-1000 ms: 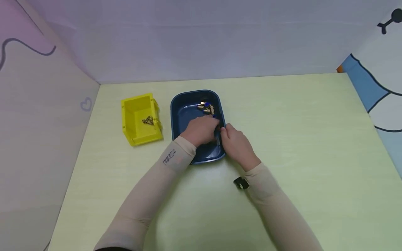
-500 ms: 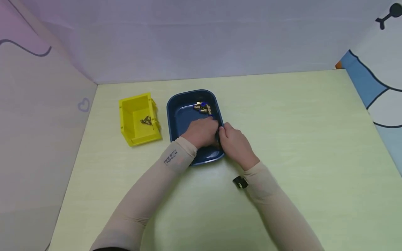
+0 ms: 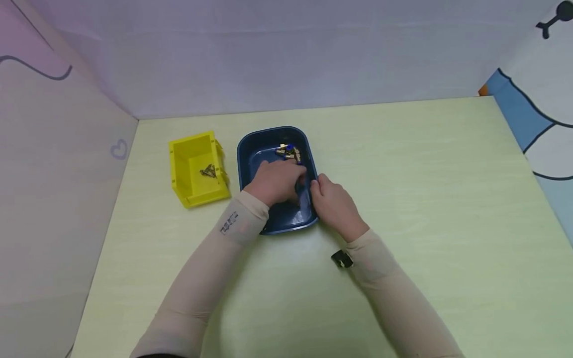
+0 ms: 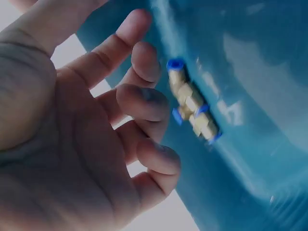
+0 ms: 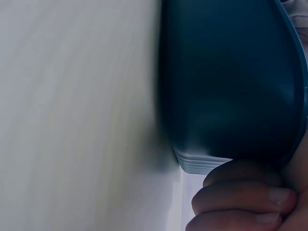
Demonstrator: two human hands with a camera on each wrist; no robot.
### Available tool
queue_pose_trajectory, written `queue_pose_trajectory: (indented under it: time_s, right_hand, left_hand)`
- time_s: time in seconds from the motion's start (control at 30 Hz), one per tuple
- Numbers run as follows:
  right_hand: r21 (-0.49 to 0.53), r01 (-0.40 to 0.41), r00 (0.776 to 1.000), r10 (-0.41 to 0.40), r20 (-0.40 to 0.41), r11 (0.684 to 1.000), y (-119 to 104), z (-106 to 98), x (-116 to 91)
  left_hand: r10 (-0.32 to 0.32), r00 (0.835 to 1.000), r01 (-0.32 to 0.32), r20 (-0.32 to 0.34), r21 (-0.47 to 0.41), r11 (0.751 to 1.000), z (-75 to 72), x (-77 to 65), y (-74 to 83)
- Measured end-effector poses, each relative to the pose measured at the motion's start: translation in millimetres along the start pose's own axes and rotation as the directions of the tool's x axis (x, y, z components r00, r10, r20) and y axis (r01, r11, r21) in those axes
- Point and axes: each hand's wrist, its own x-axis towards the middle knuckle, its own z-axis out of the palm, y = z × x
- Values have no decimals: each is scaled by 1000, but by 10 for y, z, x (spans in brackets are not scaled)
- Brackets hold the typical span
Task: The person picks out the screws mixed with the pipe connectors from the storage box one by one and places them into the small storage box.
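Note:
My left hand (image 3: 276,181) is over the dark blue tray (image 3: 293,220) with its fingers loosely bent. In the left wrist view nothing lies between these fingers (image 4: 144,103). Brass push-in fittings with blue ends (image 4: 190,103) lie on the tray floor just beyond the fingertips. From the head view, several such fittings (image 3: 288,150) are bunched in the tray's far right part. My right hand (image 3: 335,206) grips the tray's right rim, thumb at the edge. Its curled fingers (image 5: 240,197) show against the tray's outer wall (image 5: 226,96) in the right wrist view.
A yellow bin (image 3: 197,199) stands left of the tray, with a small heap of screws (image 3: 208,171) inside. Both containers rest on a pale table (image 3: 425,199) with walls behind it and at the left. A small black device (image 3: 342,259) sits beside the right wrist.
My left hand has shifted left, away from the tray's right wall, and its fingers have loosened. My right hand keeps its grip on the rim.

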Motion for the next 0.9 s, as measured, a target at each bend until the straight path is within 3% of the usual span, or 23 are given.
queue_pose_trajectory:
  time_s: [0.13,0.37,0.9]
  right_hand:
    - [-5,6,1000,-6,-10,1000,3,-1,-6]
    - [-6,13,1000,-14,-15,1000,-5,-4,-6]
    - [0,12,1000,-12,-19,1000,-1,-2,-2]
  left_hand:
    - [16,1000,-15,-16,49,999,100,56,58]
    - [-15,999,18,-31,86,996,166,106,127]
    - [-46,996,52,-74,78,996,170,146,35]
